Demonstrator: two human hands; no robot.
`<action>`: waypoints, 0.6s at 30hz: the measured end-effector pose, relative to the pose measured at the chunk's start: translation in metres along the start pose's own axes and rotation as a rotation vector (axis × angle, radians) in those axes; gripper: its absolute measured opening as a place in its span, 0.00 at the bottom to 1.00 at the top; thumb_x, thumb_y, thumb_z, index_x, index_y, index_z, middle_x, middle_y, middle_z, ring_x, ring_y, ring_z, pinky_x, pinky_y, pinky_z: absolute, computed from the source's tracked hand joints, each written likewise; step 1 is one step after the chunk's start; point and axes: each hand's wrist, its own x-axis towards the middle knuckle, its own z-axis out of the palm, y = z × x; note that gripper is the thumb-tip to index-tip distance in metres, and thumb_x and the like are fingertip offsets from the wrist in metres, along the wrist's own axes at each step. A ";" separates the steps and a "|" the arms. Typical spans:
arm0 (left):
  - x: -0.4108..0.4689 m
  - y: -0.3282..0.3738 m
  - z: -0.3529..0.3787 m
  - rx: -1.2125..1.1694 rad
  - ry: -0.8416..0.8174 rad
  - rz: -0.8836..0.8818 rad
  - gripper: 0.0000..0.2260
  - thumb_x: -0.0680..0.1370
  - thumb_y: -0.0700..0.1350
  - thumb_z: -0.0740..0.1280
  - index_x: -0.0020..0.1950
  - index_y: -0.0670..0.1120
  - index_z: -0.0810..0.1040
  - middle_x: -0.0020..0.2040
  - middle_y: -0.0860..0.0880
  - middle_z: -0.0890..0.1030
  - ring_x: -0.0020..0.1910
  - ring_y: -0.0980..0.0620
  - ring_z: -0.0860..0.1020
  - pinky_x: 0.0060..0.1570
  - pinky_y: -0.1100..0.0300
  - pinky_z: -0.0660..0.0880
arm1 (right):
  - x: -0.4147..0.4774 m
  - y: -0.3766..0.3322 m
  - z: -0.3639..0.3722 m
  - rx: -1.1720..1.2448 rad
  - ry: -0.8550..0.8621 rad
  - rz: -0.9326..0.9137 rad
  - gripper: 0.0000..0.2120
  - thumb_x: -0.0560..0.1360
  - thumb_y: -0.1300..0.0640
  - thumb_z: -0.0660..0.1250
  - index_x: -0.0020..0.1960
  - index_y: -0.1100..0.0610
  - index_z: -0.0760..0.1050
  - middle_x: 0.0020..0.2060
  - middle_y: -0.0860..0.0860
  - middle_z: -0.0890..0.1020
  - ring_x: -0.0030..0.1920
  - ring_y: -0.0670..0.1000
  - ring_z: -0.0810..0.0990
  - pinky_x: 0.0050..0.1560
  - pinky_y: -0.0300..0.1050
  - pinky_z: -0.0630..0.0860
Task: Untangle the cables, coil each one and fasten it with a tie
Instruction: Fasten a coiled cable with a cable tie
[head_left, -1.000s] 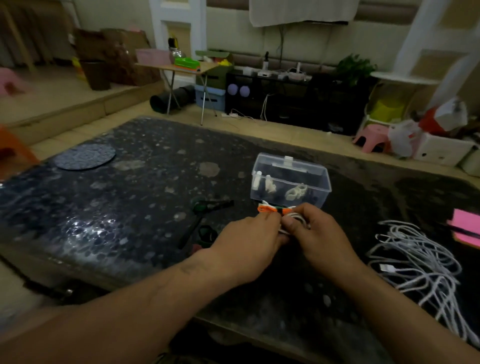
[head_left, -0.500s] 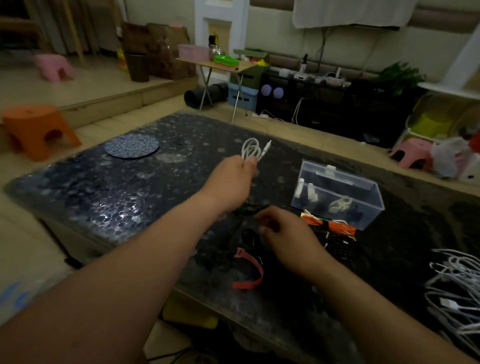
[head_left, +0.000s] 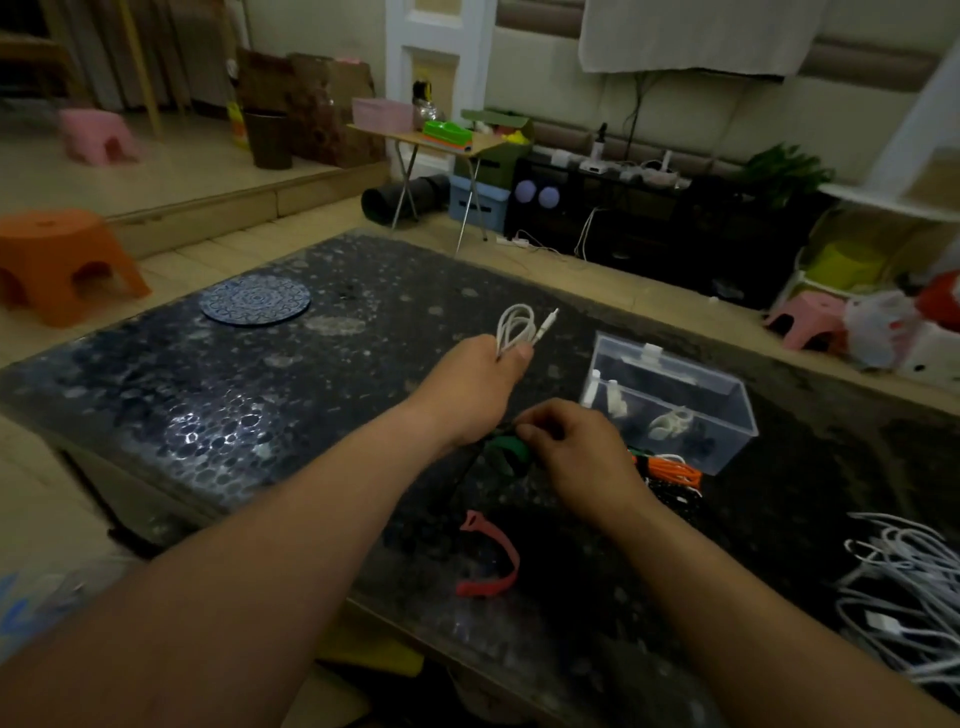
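Okay, left hand (head_left: 475, 387) is raised over the middle of the dark desk (head_left: 208, 395), fist wrapped round a coiled white cable (head_left: 514, 325), with the loop and plug end sticking up past the thumb. Right hand (head_left: 576, 452) is low, just beside the left wrist, fingertips pinching a green tie (head_left: 511, 451) (partly hidden, shape unclear). A red tie (head_left: 491, 561) lies curled on the desk, nearer the person. A clear plastic box (head_left: 691, 371) sits right of the hands, with orange ties (head_left: 675, 470) against its near side. Tangled white cables (head_left: 904, 597) are piled at the desk's right edge, well apart. A round patterned mat (head_left: 254, 300) lies far left.
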 end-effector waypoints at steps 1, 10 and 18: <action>-0.001 -0.001 0.003 0.022 -0.045 0.001 0.19 0.87 0.58 0.60 0.46 0.45 0.76 0.38 0.47 0.76 0.36 0.50 0.73 0.35 0.54 0.67 | -0.001 0.001 -0.003 0.013 0.008 0.005 0.04 0.83 0.56 0.70 0.54 0.50 0.83 0.45 0.43 0.85 0.45 0.40 0.82 0.45 0.38 0.76; -0.007 -0.017 0.023 0.142 -0.429 -0.144 0.17 0.85 0.56 0.67 0.41 0.46 0.76 0.33 0.46 0.74 0.29 0.50 0.71 0.32 0.59 0.71 | -0.008 0.020 0.001 0.082 0.157 0.141 0.07 0.80 0.60 0.66 0.44 0.54 0.80 0.41 0.49 0.84 0.43 0.48 0.81 0.41 0.44 0.71; 0.000 -0.033 0.011 0.562 -0.447 -0.123 0.13 0.84 0.56 0.67 0.46 0.48 0.77 0.43 0.47 0.81 0.43 0.47 0.79 0.44 0.54 0.73 | -0.018 0.042 0.002 0.142 0.213 0.286 0.05 0.84 0.56 0.64 0.50 0.49 0.76 0.46 0.50 0.84 0.48 0.52 0.84 0.54 0.59 0.82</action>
